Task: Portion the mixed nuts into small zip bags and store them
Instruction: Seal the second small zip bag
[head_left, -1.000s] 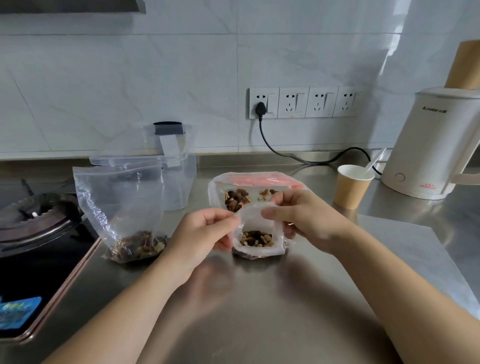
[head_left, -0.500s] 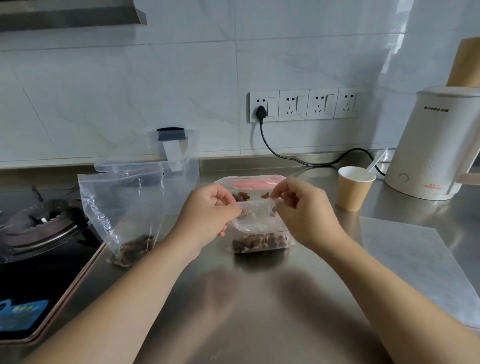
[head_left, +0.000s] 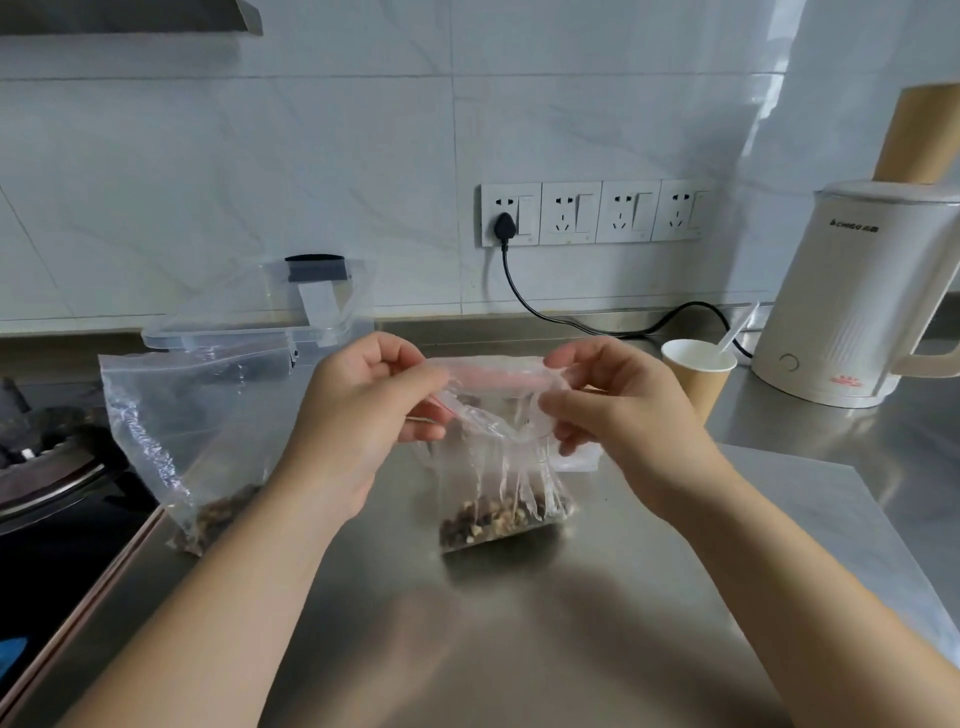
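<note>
Small zip bag (head_left: 498, 467): clear plastic with a red seal line, held upright over the middle of the steel surface (head_left: 519, 623). Its bottom rests on that surface and holds a shallow layer of mixed nuts (head_left: 501, 519).

Left hand (head_left: 358, 410): fingers curled, pinching the bag's top edge at its left end.

Right hand (head_left: 618, 410): fingers curled, pinching the same top edge at its right end. The plastic between the two hands is creased and bunched.

Second zip bag (head_left: 498, 371): lies flat just behind the held one, a pink strip showing; contents hidden.

Large zip bag (head_left: 171, 431): stands open to the left, near the edge of the stove (head_left: 47, 467), with nuts at the bottom.

Clear plastic container (head_left: 270, 332): behind the large bag, lid tilted up, dark clip on top.

Paper cup (head_left: 698, 374): right of the hands, a white spoon inside.

Electric kettle (head_left: 862, 296): cream, far right, against the tiled wall.

Black plug (head_left: 505, 226): in the leftmost wall socket.
</note>
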